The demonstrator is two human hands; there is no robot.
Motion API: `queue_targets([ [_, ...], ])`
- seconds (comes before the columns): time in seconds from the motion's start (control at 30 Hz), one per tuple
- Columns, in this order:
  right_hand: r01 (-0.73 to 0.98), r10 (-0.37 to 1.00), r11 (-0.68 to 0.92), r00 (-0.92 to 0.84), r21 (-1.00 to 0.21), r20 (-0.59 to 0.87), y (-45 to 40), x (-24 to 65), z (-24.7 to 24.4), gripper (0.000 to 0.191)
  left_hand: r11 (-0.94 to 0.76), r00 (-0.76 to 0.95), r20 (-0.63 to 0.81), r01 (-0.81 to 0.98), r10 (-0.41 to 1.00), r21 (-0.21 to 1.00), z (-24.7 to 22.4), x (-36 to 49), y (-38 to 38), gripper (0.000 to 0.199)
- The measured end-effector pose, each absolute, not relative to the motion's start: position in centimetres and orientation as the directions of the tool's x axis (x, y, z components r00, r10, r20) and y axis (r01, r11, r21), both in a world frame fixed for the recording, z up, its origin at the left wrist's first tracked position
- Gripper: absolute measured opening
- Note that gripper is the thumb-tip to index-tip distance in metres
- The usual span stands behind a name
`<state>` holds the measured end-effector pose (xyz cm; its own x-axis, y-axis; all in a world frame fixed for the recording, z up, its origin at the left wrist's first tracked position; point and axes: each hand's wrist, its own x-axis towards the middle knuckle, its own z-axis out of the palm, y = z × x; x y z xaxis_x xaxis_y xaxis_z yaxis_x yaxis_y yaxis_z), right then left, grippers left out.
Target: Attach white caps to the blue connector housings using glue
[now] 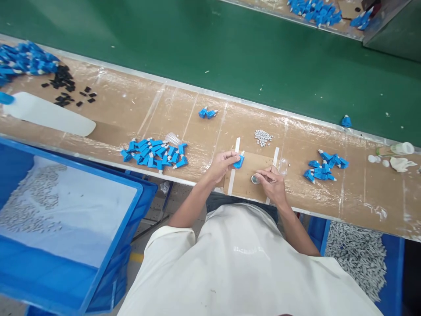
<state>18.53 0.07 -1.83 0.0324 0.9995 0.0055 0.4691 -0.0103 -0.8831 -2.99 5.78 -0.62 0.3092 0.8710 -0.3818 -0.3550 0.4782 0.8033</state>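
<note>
My left hand (224, 166) pinches a blue plastic part (239, 162) with a white tip, above a piece of cardboard (248, 182) with white strips along its sides. To the right, my right hand (273, 182) has its fingers closed, and what they hold is too small to make out. Its thumb is at a small round dish (255, 179) with a pale rim; whether it grips the dish, I cannot tell. Small grey pieces (263, 137) lie in a heap beyond the hands. Two similar blue parts (207, 113) rest farther back on the bench.
Blue parts form a pile (156, 152) on the left and a smaller cluster (325, 166) on the right. Black pieces (62, 79) and a white bottle (52, 114) are far left. A clear bottle (396, 149) lies far right. Blue bins (140, 197) flank me below the bench.
</note>
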Motion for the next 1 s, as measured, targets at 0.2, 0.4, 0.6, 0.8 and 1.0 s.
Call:
queue_targets([
  [0.2, 0.536, 0.996, 0.085, -0.037, -0.840, 0.077, -0.6, 19.3, -0.5, 0.030, 0.522, 0.346, -0.394, -0.489, 0.851, 0.699, -1.1, -2.4, 4.9, 0.034],
  [0.4, 0.458, 0.997, 0.071, -0.013, -0.886, 0.073, -0.8, 19.5, 0.9, 0.030, 0.618, 0.375, -0.505, -0.602, 0.778, 0.505, -0.9, -0.9, 3.4, 0.024],
  [0.6, 0.271, 0.993, 0.005, 0.109, -0.963, 0.036, -0.7, 20.0, 2.0, 0.033, 0.674, 0.459, -0.508, -0.612, 0.729, 0.414, -0.4, 0.1, 2.0, 0.019],
  [0.8, 0.146, 0.976, 0.112, 0.170, -0.983, 0.136, -0.9, 19.4, 4.2, 0.022, 0.720, 0.563, -0.449, -0.565, 0.694, 0.404, -0.1, 0.7, 1.2, 0.021],
  [1.0, 0.254, 0.942, 0.165, 0.245, -0.953, 0.229, -1.3, 18.1, 5.5, 0.031, 0.743, 0.616, -0.415, -0.536, 0.669, 0.402, 0.4, 1.1, 0.9, 0.028],
])
